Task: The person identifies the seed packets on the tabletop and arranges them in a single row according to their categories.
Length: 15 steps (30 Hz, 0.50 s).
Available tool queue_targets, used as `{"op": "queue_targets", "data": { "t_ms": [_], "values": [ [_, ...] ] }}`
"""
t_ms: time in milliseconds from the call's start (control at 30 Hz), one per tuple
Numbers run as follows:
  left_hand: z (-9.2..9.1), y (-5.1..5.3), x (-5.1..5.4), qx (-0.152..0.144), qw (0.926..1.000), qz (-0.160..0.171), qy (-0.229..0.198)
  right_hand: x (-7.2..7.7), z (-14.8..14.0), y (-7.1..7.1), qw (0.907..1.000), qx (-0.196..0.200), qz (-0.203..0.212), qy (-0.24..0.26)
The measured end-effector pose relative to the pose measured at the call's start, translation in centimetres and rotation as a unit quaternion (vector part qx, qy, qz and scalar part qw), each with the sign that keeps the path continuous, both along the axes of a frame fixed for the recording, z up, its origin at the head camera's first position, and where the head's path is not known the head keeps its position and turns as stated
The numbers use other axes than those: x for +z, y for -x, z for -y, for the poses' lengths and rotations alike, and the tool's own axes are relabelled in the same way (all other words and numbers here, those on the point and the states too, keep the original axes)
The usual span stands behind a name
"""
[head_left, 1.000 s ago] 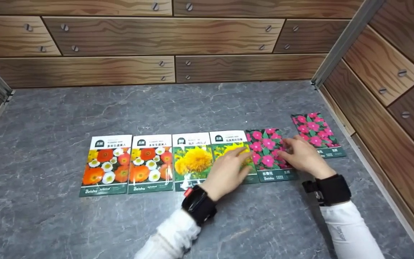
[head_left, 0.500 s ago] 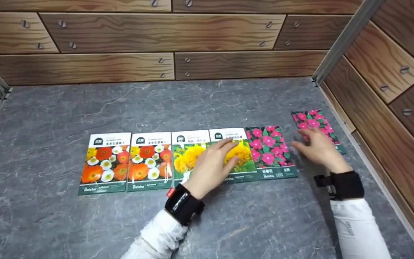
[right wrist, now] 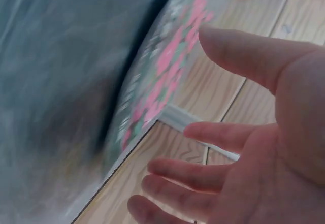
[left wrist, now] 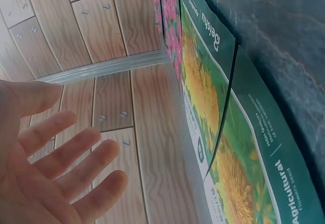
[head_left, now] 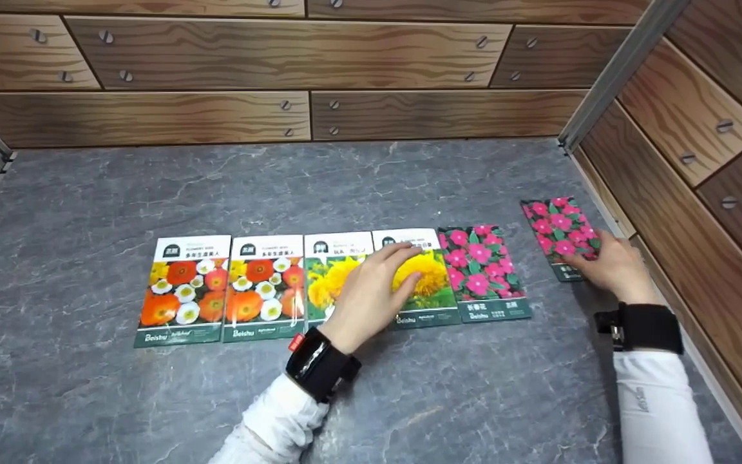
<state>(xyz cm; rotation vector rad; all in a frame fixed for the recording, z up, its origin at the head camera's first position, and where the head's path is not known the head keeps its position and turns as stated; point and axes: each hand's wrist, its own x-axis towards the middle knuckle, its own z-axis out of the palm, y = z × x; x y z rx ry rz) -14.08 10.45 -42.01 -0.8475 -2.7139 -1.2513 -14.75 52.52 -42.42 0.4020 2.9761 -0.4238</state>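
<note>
In the head view my right hand (head_left: 619, 267) is at the lower right part of a pink-flower seed packet (head_left: 561, 225), which lies apart from the row. Its thumb is over the packet's lower end and its fingers are near the right edge; contact is unclear. In the right wrist view this packet (right wrist: 167, 66) is blurred and the fingers are spread. My left hand (head_left: 368, 290) hovers over two yellow-flower packets (head_left: 426, 280), partly hiding them. Its fingers are loosely extended and hold nothing, as the left wrist view shows. Another pink-flower packet (head_left: 480, 267) ends the row.
Two orange-poppy packets (head_left: 184, 290) form the left end of the row, laid side by side on the grey marbled tabletop (head_left: 248, 187). Wood-patterned panels (head_left: 281, 55) stand behind and at the right, where the side panel (head_left: 686, 193) is close to my right hand.
My right hand has left the pink-flower packet at the row's end and moved right to the separate one. My left hand has drawn back leftward over the yellow-flower packets.
</note>
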Motion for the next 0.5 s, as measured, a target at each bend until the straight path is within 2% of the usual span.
{"op": "queue_targets", "data": {
  "t_ms": [267,400,500],
  "values": [
    [-0.15,0.04,-0.23,0.000,1.0000,0.003,0.002,-0.11,-0.91,-0.04,0.9983,-0.025,0.052,-0.009],
    [-0.13,-0.10,-0.15,0.001,1.0000,0.006,-0.002,-0.04,-0.60,-0.12,0.9983,-0.035,0.045,-0.015],
    [-0.12,-0.15,-0.07,0.003,0.9999,0.007,-0.012,0.01,-0.34,-0.25,0.9984,-0.050,0.023,-0.014]
  ]
}}
